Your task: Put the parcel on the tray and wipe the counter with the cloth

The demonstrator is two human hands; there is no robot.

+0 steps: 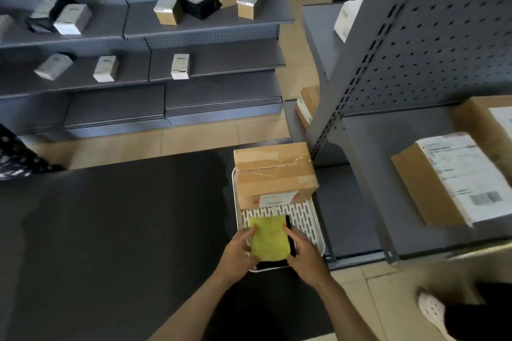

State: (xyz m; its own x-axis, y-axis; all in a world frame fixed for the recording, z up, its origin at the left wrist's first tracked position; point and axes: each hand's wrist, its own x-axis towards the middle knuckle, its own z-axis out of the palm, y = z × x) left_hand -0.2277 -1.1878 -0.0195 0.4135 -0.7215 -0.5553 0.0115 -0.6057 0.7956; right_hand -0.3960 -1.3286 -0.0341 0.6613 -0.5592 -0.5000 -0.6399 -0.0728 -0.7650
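Observation:
A brown cardboard parcel (274,171) with clear tape and a label rests on the far half of the white slotted tray (307,219), which sits at the right end of the dark counter (124,224). A folded yellow-green cloth (268,239) lies on the near half of the tray, over something black. My left hand (238,253) grips the cloth's left edge. My right hand (303,253) grips its right edge together with the black item.
Grey pegboard shelves with several small boxes (166,10) stand across the aisle. A grey shelf unit on the right holds a large labelled carton (448,180). A patterned sleeve (13,155) shows at the left edge, and a shoe (432,313) on the tan floor at lower right.

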